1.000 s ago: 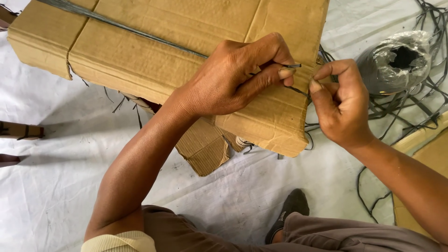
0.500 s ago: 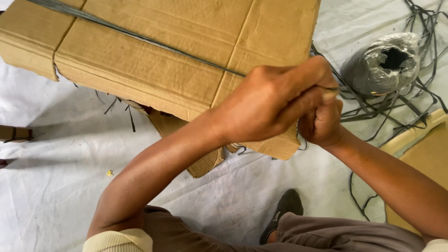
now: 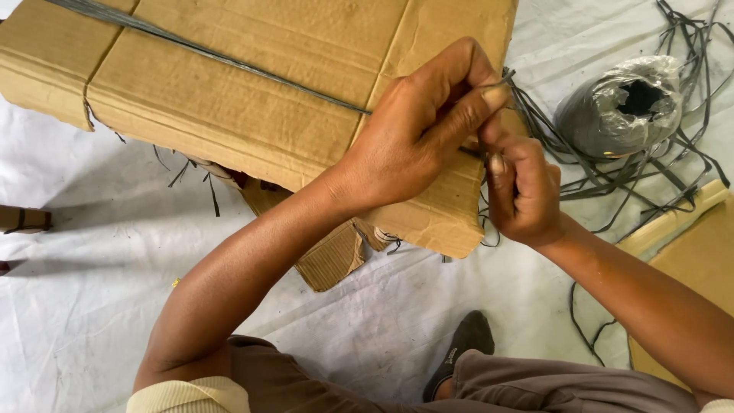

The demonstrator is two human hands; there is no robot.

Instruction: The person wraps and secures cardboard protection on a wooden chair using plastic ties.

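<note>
Since half a second ago the left hand [image 3: 417, 134] has slid back along the large brown cardboard box [image 3: 252, 92], uncovering the right hand [image 3: 524, 191]. Both hands are closed, pinching the thin grey plastic strap [image 3: 229, 60] at the box's right edge. That strap runs lengthwise across the top, from the far left corner towards the hands. A plastic-wrapped grey strap roll [image 3: 623, 107] sits well to the right on the white sheet [image 3: 92, 306].
</note>
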